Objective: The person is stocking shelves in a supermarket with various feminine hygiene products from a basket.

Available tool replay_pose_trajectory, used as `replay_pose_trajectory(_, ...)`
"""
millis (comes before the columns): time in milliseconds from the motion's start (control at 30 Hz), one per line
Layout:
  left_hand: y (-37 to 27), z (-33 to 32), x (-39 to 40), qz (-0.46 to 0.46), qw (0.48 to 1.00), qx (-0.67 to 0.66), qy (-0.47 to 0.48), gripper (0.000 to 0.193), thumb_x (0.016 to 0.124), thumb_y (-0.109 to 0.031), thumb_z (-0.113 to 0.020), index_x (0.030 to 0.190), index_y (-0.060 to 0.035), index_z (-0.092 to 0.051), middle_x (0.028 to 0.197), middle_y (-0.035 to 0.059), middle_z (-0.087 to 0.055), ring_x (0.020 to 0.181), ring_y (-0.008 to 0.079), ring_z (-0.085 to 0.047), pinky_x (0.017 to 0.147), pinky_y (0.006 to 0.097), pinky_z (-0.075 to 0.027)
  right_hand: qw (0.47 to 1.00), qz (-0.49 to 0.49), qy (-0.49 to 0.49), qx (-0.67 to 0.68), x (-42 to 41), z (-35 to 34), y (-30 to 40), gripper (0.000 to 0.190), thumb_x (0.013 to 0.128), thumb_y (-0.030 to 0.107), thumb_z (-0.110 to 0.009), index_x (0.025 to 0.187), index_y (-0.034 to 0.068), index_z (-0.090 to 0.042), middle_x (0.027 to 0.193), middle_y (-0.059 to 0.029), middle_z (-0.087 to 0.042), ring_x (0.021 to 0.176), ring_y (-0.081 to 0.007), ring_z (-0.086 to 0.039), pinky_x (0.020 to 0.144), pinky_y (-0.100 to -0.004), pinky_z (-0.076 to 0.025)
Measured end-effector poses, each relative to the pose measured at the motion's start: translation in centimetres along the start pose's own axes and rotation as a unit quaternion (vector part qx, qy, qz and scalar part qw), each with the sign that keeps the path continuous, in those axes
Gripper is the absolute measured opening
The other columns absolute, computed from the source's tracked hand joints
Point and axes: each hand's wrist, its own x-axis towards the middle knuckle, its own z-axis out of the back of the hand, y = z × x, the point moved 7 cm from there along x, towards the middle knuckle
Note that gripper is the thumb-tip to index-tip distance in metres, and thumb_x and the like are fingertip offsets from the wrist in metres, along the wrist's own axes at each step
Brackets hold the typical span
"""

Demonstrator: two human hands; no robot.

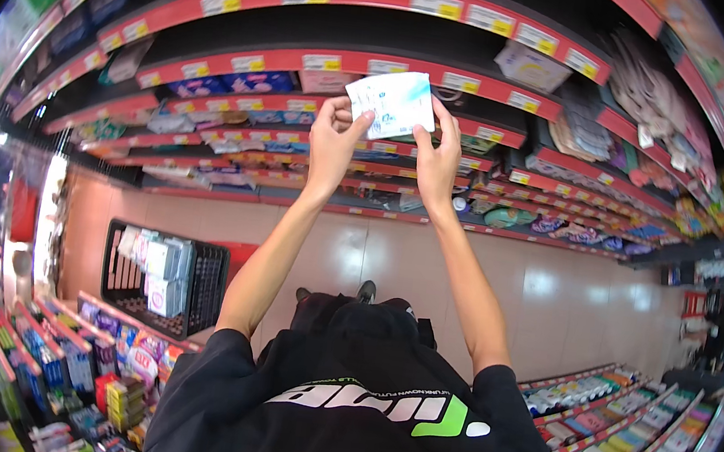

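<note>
Between my two hands is a flat white and pale blue packet [397, 104] with printing on it, raised in front of the shelves. My left hand [336, 132] grips its left edge, thumb on the near face and the other fingers curled behind. On the opposite side my right hand [438, 147] pinches the lower right corner between thumb and fingers. Directly behind the packet runs a red shelf edge [413, 70] with price tags. A pink and white package [328, 82] lies on the shelf just left of it.
A black plastic crate [204, 288] holding several white and blue packs [167, 271] stands on the tiled floor [548, 294] to the left. Blue packs [258, 82] and folded textiles [584, 131] fill parts of the shelving. More stocked shelves [613, 435] stand behind me.
</note>
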Motion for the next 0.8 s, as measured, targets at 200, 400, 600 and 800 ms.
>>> replay_pose_trajectory(200, 2.1, 12.5, -5.2, 0.054, 0.994, 0.023, -0.097, 0.034, 0.082, -0.015, -0.070, 0.105, 0.0045, -0.052, 0.085, 0.0080, -0.064, 0.075, 0.0099, -0.060, 0.067, 0.0239, -0.048, 0.992, 0.009, 0.125, 0.017, -5.9, -10.3, 1.4, 0.043, 0.081, 0.011, -0.059, 0.123, 0.003, -0.052, 0.109, -0.0132, -0.056, 0.101, -0.0286, -0.048, 0.090, -0.0384, -0.039)
replay_pose_trajectory(400, 1.1, 27.1, -11.7, 0.089, 0.965, 0.114, -0.219, 0.034, 0.081, -0.019, -0.072, 0.100, 0.0022, -0.053, 0.082, 0.0067, -0.063, 0.073, 0.0092, -0.059, 0.064, 0.0224, -0.046, 0.951, -0.020, 0.295, 0.091, -12.7, -23.7, 4.2, 0.042, 0.082, 0.010, -0.059, 0.123, 0.002, -0.052, 0.112, -0.0150, -0.059, 0.099, -0.0279, -0.053, 0.086, -0.0366, -0.042)
replay_pose_trajectory(600, -0.3, 42.7, -18.1, 0.092, 0.920, 0.144, -0.352, 0.031, 0.081, -0.019, -0.072, 0.092, 0.0004, -0.050, 0.078, 0.0062, -0.062, 0.071, 0.0085, -0.057, 0.062, 0.0239, -0.045, 0.888, 0.035, 0.446, 0.104, -20.9, -38.8, 10.5, 0.044, 0.082, 0.013, -0.059, 0.124, 0.001, -0.049, 0.109, -0.0189, -0.060, 0.099, -0.0323, -0.055, 0.088, -0.0403, -0.042)
replay_pose_trajectory(800, -2.3, 58.2, -24.3, 0.168, 0.832, 0.252, -0.464, 0.031, 0.078, -0.021, -0.074, 0.093, -0.0005, -0.057, 0.090, 0.0119, -0.066, 0.078, 0.0147, -0.063, 0.071, 0.0276, -0.049, 0.813, 0.056, 0.574, 0.077, -31.2, -54.9, 15.9, 0.049, 0.078, 0.016, -0.060, 0.122, -0.001, -0.048, 0.108, -0.0221, -0.059, 0.099, -0.0352, -0.055, 0.090, -0.0416, -0.041)
